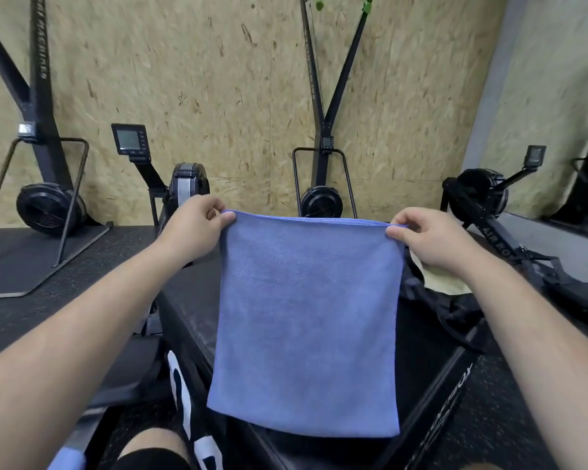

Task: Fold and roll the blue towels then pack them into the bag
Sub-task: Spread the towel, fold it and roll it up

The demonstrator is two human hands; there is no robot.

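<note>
Blue microfibre towel (pixel 306 317) hangs flat between left hand (pixel 194 225) and right hand (pixel 428 239), each pinching one top corner with thumb and curled fingers; the grip looks thin, so a slipped corner could skew the fold.

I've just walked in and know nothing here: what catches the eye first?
A blue towel hangs centre frame, its top corners pinched by the left hand and the right hand. Behind it a black ski trainer stands against the chipboard wall; a black bag lies at right.
</note>
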